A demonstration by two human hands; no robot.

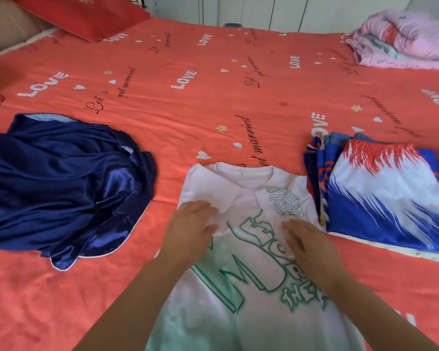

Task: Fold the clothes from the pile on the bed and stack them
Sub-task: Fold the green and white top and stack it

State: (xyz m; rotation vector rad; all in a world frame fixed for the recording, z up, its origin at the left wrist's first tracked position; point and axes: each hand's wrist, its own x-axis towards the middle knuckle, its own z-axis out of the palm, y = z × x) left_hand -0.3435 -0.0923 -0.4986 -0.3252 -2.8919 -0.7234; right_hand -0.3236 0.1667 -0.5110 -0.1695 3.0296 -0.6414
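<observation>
Pressing the limp T-shirt [249, 295] beside the folded stack [380, 198], my left hand [188, 225] and right hand [312, 245] lay flat; shoulders looked grippable.

- I see open bedsheet [213, 102] beyond the white T-shirt [238, 300], with room to reach across.
- On my left the navy satin heap [61, 183] blocks the way.
- On my right the folded stack [385, 198] sits just beside the shirt.

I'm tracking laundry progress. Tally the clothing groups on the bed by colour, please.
Navy satin heap: 1
White shirt with green print: 1
Blue-white-red folded stack: 1
Total: 3
</observation>
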